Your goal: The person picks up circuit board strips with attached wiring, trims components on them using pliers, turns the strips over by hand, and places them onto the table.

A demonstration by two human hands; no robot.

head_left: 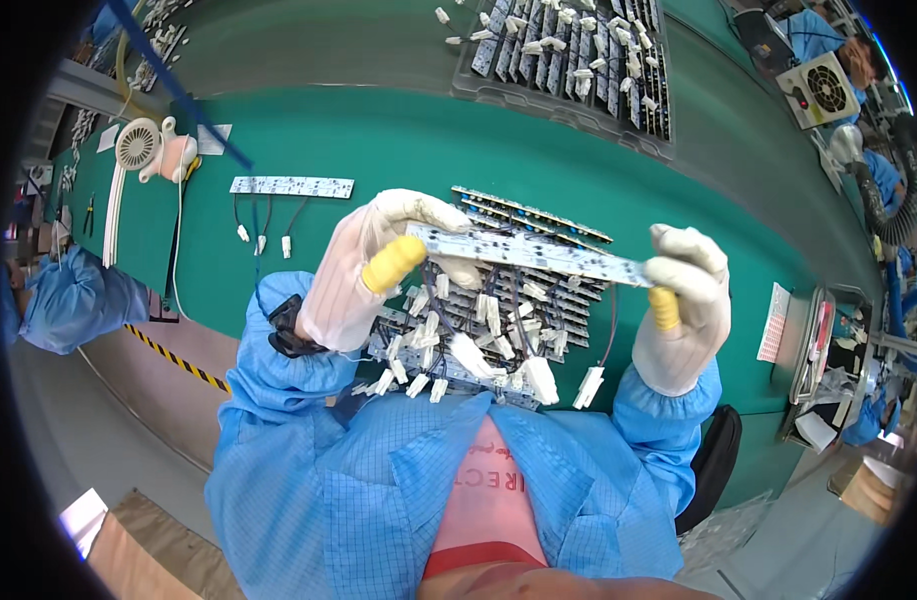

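Note:
Both white-gloved hands hold up a long white circuit board strip (534, 254), dotted with small dark parts, one hand at each end. My left hand (394, 240), with a yellow cover on its thumb, grips the left end. At the right end my right hand (687, 295) pinches the strip, and it too wears a yellow thumb cover. Dark wires with white plug connectors (589, 388) hang from the strip toward me. Beneath it lies a pile of similar circuit boards (574, 318) with many white connectors, partly hidden by the strip and my hands.
Another board strip (292, 187) with three wired connectors lies to the left on the green mat (399, 130). A clear tray (579, 118) of boards stands at the far side. A small fan (149, 148) is far left. A blue cord (194, 110) crosses the left. Other people work nearby.

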